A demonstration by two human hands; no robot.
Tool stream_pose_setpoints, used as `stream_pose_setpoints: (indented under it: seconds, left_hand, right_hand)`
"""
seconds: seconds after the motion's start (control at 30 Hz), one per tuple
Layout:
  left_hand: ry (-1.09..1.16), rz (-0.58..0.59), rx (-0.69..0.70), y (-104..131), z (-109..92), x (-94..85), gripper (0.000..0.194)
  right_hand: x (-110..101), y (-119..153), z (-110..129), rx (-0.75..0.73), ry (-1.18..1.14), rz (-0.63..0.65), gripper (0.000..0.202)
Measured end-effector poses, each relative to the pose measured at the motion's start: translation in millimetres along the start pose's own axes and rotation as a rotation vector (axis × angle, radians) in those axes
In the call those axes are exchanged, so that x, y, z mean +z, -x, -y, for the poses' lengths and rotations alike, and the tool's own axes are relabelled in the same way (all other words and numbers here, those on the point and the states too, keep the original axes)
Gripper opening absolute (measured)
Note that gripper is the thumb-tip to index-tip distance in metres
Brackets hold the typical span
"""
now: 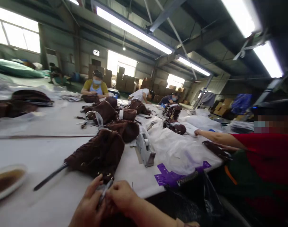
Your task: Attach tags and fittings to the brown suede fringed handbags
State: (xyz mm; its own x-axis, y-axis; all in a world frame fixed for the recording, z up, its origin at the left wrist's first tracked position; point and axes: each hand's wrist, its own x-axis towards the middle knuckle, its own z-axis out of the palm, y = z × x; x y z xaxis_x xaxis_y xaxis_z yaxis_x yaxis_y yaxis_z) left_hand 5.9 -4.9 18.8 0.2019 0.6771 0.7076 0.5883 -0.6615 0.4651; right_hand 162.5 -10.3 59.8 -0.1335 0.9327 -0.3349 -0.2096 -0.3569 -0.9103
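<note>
A dark brown bag [99,153] lies on the white table, its strap stretching toward the lower left. At its near edge, by metal rings, my left hand [90,201] is closed around a small silvery object [106,190], which may be a tool or a metal fitting. My right hand [121,195] has its fingers pinched at the same spot, touching the left; exactly what they grip is hidden. Just beyond the bag are more brown bags [128,129], and a grey tape dispenser [146,149] stands to the right.
A dish of brown liquid [7,181] sits at the left table edge. Clear plastic bags [177,151] and purple tape [169,176] lie to the right. A person in red [264,157] works at the right; other people sit across the table.
</note>
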Motion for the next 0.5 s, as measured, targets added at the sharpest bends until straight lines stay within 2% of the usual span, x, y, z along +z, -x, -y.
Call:
stream_pose_setpoints:
  seconds: [0.07,0.17,0.33,0.5]
  left_hand:
    - [-0.047,0.008,-0.013,-6.1,-14.6,-7.3,0.014]
    - [-0.018,0.040,-0.130,-12.9,-29.1,-11.5,0.013]
    - [0.083,0.078,-0.257,-12.1,-40.9,-13.1,0.009]
    - [0.118,0.084,-0.296,-13.7,-44.7,-15.3,0.010]
  right_hand:
    - [-3.4,6.3,1.0,0.037,-0.041,0.041,0.041]
    - [-6.4,8.8,-0.3,0.092,-0.134,0.080,0.043]
    - [-4.5,17.0,-0.2,0.199,-0.211,0.005,0.039]
    - [0.3,26.1,-1.0,0.142,-0.198,-0.089,0.038]
